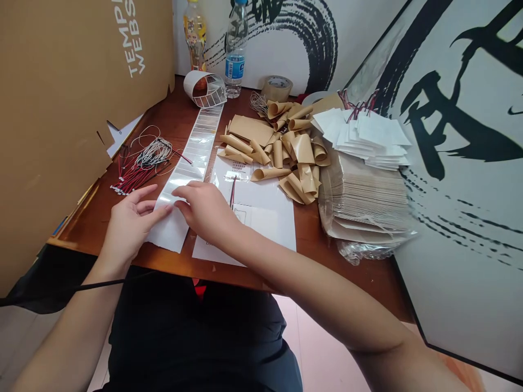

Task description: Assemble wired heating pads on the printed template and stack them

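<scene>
A long strip of clear labels [195, 149] on white backing runs from its roll [204, 90] to the table's front edge. My left hand [133, 220] pinches the left side of the strip's near end, its thumb on top and the other fingers curled beside it. My right hand [206, 209] reaches over the strip with thumb and index finger closed at a label on its surface; the label's edge is hard to make out. Under my right wrist lies a white sheet [267, 234] with a small printed card and a dark red cord [232, 191] on it.
Red and white cords [141, 166] lie bundled at left beside a large cardboard box [81, 109]. Curled brown paper pieces [278, 155] fill the middle. White tags [363, 136] sit on a plastic-wrapped card stack [368, 196] at right. Two bottles [235, 65] and a tape roll [277, 87] stand behind.
</scene>
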Demonstrator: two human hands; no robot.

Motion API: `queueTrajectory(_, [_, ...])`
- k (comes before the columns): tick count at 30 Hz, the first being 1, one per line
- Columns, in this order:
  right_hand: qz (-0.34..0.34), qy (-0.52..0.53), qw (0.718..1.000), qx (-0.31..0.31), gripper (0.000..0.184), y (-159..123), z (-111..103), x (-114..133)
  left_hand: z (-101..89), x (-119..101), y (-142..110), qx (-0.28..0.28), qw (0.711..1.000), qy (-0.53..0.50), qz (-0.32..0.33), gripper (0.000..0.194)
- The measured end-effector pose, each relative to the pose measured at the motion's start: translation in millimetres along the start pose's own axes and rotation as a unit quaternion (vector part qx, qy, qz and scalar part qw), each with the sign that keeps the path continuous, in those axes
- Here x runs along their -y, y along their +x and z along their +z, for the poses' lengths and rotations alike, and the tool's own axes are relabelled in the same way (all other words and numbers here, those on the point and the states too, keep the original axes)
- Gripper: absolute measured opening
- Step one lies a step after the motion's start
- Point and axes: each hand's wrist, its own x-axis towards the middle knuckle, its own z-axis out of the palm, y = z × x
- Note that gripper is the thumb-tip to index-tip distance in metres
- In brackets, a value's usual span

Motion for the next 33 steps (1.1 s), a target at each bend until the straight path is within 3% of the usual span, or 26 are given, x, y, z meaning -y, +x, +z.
queueTrajectory(10, [-0.055,-0.071,0.994,0.061,0.022,15,7,-10,-1.4,10,0,0.031,0.999,-0.031,0.014,0.077])
queueTrajectory(26, [-0.047,-0.098,0.991,0.075,0.027,17,4,-8,-7.2,25,5,0.07,0.995,0.008,0.068,0.067])
queueTrajectory(33, [-0.007,-0.059,0.995,0.079,0.025,21,1,-7,-7.1,27,9,0.112,0.984,0.038,0.134,0.057])
